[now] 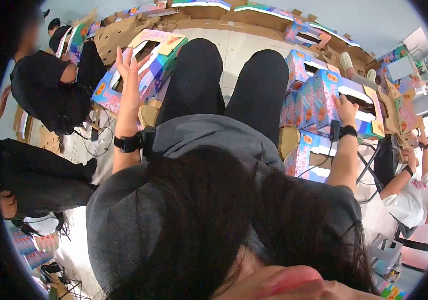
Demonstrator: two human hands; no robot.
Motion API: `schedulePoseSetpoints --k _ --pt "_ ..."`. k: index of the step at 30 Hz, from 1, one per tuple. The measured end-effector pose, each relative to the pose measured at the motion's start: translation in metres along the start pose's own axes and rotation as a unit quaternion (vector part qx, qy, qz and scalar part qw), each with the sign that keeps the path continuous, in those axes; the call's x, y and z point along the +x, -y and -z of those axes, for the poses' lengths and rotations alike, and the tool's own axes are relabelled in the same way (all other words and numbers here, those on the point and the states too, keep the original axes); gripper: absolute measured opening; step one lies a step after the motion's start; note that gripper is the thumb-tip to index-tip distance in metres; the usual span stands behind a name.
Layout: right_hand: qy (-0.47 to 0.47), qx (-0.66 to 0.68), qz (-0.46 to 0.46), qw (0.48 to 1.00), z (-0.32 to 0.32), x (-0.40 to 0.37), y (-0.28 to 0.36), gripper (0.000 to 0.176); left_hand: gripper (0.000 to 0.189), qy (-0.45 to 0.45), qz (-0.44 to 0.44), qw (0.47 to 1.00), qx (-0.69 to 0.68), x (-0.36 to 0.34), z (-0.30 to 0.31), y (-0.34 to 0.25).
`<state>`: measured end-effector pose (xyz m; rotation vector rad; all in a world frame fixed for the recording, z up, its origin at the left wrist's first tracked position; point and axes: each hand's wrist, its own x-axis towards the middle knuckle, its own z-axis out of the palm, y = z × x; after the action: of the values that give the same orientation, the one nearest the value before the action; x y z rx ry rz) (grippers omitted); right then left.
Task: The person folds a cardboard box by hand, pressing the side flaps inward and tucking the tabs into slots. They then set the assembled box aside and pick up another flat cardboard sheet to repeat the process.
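Note:
My left hand is raised with its fingers spread, in front of a printed cardboard carton on the left. That carton has a cut-out top, and I see no object in the hand. On the right, my right hand is at the opening of another blue and pink printed carton, its fingers bent over the edge. This carton sits on a similar carton. Both wrists wear black bands with small devices. My knees, in dark trousers, are between the two sides.
More printed cartons and flattened brown cardboard line the far side. People in dark clothes are at the left; a person in a white shirt handles cardboard at the right. Cables trail on the left. A grey stool stands lower right.

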<state>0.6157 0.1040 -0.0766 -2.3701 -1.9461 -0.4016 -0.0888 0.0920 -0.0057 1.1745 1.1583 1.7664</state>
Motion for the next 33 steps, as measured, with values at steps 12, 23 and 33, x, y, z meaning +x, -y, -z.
schedulePoseSetpoints --k 12,23,33 --pt "-0.031 0.049 -0.130 0.990 -0.020 -0.044 0.051 0.075 0.085 0.045 0.009 0.999 0.013 -0.004 0.012 0.005" --pt "-0.038 0.010 -0.127 0.991 -0.038 -0.021 0.053 0.074 0.093 0.081 -0.038 0.995 0.053 -0.018 0.002 0.009" --pt "0.041 0.022 -0.151 0.988 -0.051 -0.030 0.068 0.078 0.054 0.097 -0.011 0.992 0.080 -0.045 -0.009 -0.025"
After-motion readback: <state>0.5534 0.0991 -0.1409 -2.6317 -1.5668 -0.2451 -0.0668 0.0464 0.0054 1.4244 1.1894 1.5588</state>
